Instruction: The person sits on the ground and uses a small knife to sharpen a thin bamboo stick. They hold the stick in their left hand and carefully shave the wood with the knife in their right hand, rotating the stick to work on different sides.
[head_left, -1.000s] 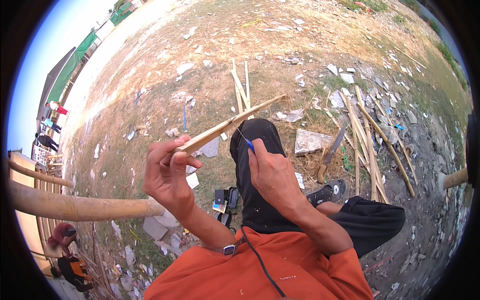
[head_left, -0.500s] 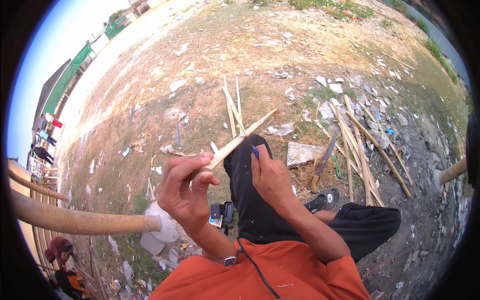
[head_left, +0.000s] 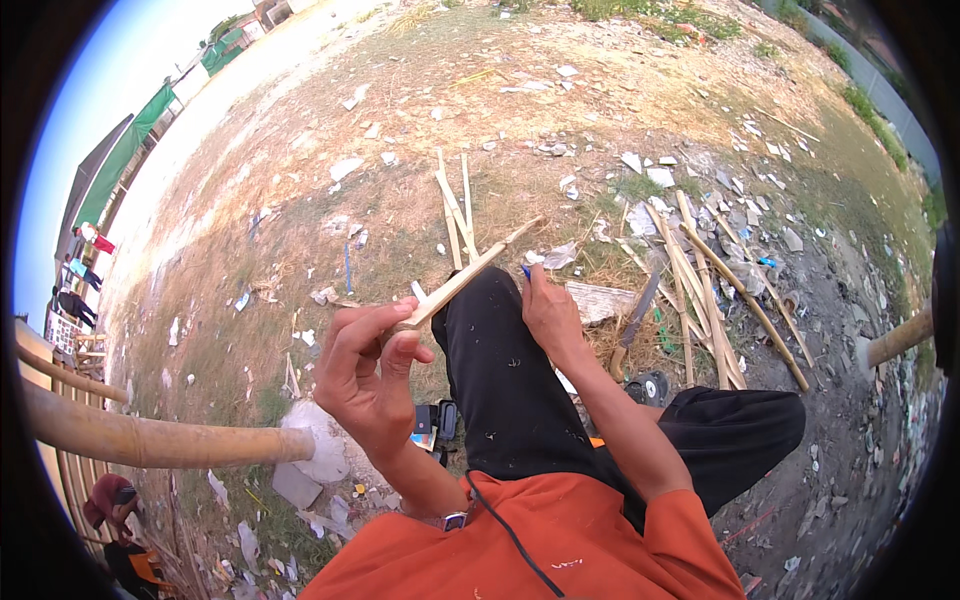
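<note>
My left hand (head_left: 365,375) pinches the near end of a pale split bamboo strip (head_left: 470,270) between thumb and fingers. The strip slants up and to the right, passing over my raised knee in black trousers. My right hand (head_left: 553,315) is closed around a small blue-handled knife (head_left: 526,271), to the right of the strip and apart from it. Most of the knife is hidden by the fingers, and its blade cannot be made out. Beyond the knee, several narrow bamboo strips (head_left: 453,215) lie crossed on the ground.
A large wooden-handled knife (head_left: 640,318) lies right of my knee, near a whitish slab (head_left: 600,302). Further right is a pile of bamboo strips (head_left: 705,300). Thick bamboo poles (head_left: 160,443) stand on both sides. A small black case (head_left: 435,418) sits below my left hand.
My right hand has moved forward with the knife, away from the bamboo strip. My left hand keeps its pinch, and the strip has shifted slightly.
</note>
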